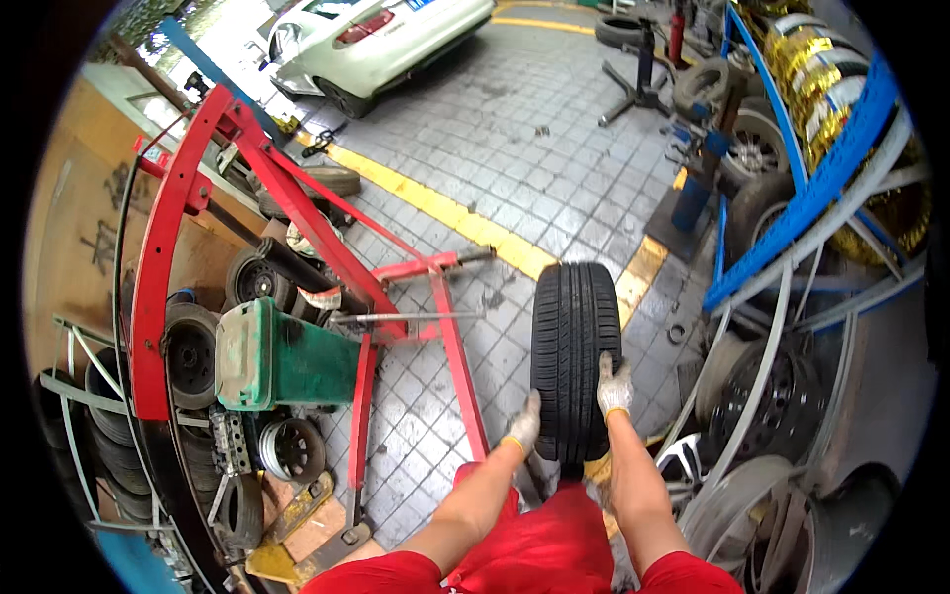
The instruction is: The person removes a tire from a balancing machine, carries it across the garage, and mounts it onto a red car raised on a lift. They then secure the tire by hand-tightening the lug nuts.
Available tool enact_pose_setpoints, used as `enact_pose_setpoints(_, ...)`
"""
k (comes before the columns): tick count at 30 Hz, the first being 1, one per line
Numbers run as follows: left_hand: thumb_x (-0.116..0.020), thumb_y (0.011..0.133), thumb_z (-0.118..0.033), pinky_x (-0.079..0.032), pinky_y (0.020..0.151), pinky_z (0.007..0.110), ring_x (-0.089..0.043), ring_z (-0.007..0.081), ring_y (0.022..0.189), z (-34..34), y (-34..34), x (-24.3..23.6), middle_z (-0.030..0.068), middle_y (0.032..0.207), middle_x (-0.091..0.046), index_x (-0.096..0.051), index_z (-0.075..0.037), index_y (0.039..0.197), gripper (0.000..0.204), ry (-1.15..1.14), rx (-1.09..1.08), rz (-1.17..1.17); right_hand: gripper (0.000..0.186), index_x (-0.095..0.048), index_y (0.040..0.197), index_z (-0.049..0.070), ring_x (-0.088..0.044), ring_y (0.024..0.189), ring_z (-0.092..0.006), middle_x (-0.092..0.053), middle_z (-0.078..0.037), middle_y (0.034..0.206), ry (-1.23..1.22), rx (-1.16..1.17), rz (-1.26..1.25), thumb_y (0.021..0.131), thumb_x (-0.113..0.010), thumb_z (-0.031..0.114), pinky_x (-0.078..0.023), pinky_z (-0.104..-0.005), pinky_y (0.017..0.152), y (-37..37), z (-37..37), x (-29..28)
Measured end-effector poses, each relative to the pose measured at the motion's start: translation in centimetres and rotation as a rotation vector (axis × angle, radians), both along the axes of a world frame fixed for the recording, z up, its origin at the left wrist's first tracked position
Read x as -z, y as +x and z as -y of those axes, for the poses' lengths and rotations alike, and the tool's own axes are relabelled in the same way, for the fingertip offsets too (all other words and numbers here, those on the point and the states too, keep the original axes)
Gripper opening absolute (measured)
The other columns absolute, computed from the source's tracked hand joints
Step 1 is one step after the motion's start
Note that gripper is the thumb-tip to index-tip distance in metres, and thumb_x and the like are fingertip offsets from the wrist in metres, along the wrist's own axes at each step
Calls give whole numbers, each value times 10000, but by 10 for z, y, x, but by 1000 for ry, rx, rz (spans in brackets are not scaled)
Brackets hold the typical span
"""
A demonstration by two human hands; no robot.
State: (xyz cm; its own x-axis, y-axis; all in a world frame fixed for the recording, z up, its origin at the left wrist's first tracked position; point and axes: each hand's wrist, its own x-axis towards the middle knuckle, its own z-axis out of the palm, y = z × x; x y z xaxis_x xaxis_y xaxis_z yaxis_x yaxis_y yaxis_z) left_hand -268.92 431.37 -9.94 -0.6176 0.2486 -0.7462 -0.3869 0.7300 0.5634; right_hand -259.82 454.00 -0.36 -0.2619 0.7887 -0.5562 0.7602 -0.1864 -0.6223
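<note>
A black car tire (576, 342) stands upright on its tread right in front of me, its grooves facing up. My left hand (523, 424), in a pale work glove, presses against the tire's left side near its lower part. On the other side my right hand (615, 386), gloved too, grips the right edge a little farther forward, thumb lying on the tread. Both hands hold the tire between them; the fingers on the sidewalls are mostly hidden. The tire's near end comes close to my red clothing.
A red engine hoist (450, 356) stands at left, legs on the tiled floor, beside a green bin (297, 358) and stacked wheels. At right are a blue rack (792, 233) with foil-wrapped tires and loose rims (762, 396). A white car (381, 45) is parked at the far end.
</note>
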Motion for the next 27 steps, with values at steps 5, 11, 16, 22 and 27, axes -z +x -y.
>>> enact_pose_setpoints(5,-384,1087,-566,-320,1251,429,-403,372,1515,-54,-44,9,251,1654,-371,-455,-3,1571,746,-56,376,-325,1092,-238,1632,-54,-342,1530,-462,-347,-345,1631,259,-183,-178,936,-589,710,-286,-473,1267,-71,-64,31)
enact_pose_setpoints(11,-287,1035,-757,-329,1231,363,-435,348,1505,-117,-113,9,209,1596,-490,-396,22,1593,965,292,-229,359,1073,-245,1633,-37,-448,1450,-473,-357,-297,1645,359,-117,179,914,-671,637,-336,-482,1234,-144,-124,41)
enact_pose_setpoints(16,-414,994,-763,-279,1268,414,-329,395,1552,-153,-171,61,302,1653,-340,-287,63,1614,1041,267,248,26,1064,-288,1611,-56,-454,1453,-462,-397,-302,1619,250,-139,241,918,-662,659,-397,-510,1189,-264,-196,28)
enact_pose_setpoints(22,-482,936,-799,-312,1252,458,-380,468,1508,-248,-264,-10,372,1608,-361,-232,74,1623,1139,-18,250,-33,681,-304,1666,92,-385,1534,-259,-341,-124,1709,-479,178,-782,1132,-354,512,-265,-355,1269,-216,-324,162)
enact_pose_setpoints(27,-470,953,-780,-359,1228,473,-425,482,1474,-313,-367,-19,375,1581,-401,-186,60,1641,1122,-113,40,29,727,-303,1658,44,-384,1524,-322,-359,-161,1694,-254,200,69,1120,-280,532,-309,-402,1237,-185,-228,171)
